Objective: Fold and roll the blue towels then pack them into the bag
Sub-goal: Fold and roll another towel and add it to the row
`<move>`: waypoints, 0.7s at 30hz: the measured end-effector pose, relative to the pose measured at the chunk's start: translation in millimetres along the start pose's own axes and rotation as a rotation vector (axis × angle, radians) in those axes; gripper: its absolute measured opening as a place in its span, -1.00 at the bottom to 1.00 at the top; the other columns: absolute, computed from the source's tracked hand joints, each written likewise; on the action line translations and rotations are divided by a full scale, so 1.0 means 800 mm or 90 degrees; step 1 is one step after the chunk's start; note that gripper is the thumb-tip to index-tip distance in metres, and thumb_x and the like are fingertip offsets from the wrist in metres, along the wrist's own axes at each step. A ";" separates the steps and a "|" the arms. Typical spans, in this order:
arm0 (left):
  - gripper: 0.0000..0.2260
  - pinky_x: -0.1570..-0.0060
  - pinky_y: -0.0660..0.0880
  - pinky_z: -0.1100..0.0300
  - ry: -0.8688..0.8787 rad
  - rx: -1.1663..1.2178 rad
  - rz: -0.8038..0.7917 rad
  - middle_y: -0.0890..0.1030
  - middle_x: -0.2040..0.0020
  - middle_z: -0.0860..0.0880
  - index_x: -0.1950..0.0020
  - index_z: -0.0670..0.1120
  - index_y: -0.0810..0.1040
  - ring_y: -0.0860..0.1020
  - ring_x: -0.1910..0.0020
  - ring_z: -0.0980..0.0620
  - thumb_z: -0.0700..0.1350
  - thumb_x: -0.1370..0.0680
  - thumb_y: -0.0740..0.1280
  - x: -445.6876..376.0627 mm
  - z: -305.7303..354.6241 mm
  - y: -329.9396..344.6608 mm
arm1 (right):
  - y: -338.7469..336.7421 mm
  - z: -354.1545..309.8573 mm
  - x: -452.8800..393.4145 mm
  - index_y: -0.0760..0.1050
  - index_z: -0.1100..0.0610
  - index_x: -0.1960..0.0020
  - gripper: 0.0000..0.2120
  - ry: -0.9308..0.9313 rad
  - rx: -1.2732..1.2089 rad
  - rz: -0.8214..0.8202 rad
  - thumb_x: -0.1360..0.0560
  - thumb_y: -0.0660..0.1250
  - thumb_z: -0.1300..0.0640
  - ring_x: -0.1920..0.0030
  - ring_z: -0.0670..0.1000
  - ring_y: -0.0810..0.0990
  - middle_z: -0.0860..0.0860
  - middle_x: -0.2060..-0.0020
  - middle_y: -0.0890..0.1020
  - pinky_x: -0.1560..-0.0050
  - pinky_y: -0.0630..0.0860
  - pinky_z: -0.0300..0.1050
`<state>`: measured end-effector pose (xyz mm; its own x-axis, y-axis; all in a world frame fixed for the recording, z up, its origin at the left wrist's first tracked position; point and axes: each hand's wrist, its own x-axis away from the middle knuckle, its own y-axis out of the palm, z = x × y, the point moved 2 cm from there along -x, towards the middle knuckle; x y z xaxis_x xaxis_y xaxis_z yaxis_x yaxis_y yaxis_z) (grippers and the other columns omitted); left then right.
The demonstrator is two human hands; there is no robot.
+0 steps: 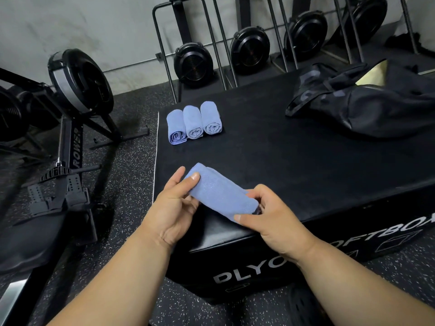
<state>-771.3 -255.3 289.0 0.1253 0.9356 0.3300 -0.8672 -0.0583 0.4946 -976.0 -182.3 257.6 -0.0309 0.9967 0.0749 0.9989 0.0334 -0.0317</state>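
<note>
Over on the far left of the plyo box point(306, 161), three rolled towels point(193, 122) sit side by side, touching, spiral ends facing us, and they hold their shape without help, so this cloth grips itself once wound tight. Nearer, at the box's front corner, the left hand point(175, 208) has its thumb on top and fingers point(182, 171) curled behind one end of the fourth towel point(219, 192), pinching it. That towel looks soft, light and a little fluffy, with no stiffness at all; it'll sag or unwind if either end goes free, I'd say. The right hand point(273, 220) clamps the other end, thumb underneath and fingers wrapped over the roll's open face. Best hold, by my reckoning: around the middle, loose flap trapped under the fingers. Far right, at the box's back corner, the black bag point(376, 107) lies slumped with its mouth gaping, well apart from the rolls and not yet packed.
</note>
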 end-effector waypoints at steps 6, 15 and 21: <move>-0.53 -0.10 0.61 0.08 -0.078 0.044 -0.016 0.71 0.01 -0.07 -0.39 -0.25 0.52 0.69 0.09 0.06 -0.09 -0.53 0.43 0.012 -0.016 0.008 | 0.006 0.002 -0.005 0.52 0.08 -0.01 -0.71 -0.024 -0.016 0.006 -0.42 0.58 0.20 -0.19 0.02 0.68 -0.09 -0.20 0.68 -0.26 0.58 0.27; -0.34 -0.29 0.57 -0.07 -0.081 0.066 -0.056 0.53 -0.43 -0.24 -0.46 -0.26 0.49 0.59 -0.35 -0.14 -0.08 -0.43 0.60 0.013 -0.027 0.006 | 0.014 0.009 -0.004 0.54 0.15 -0.10 -0.56 0.011 -0.039 -0.060 -0.34 0.64 0.05 -0.31 -0.12 0.61 -0.17 -0.39 0.53 -0.38 0.52 0.03; -0.43 -0.27 0.53 -0.01 -0.071 -0.010 -0.120 0.63 -0.23 -0.13 -0.25 -0.13 0.67 0.61 -0.23 -0.06 0.01 -0.30 0.67 0.004 -0.019 0.010 | 0.010 0.004 0.000 0.45 0.25 -0.03 -0.57 0.021 -0.089 -0.060 -0.40 0.58 0.03 0.08 -0.02 0.63 -0.01 0.13 0.68 0.01 0.53 -0.12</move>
<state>-785.2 -247.4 282.2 0.3379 0.8852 0.3199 -0.8309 0.1209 0.5432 -967.9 -181.5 254.3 -0.1257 0.9867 0.1034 0.9867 0.1135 0.1161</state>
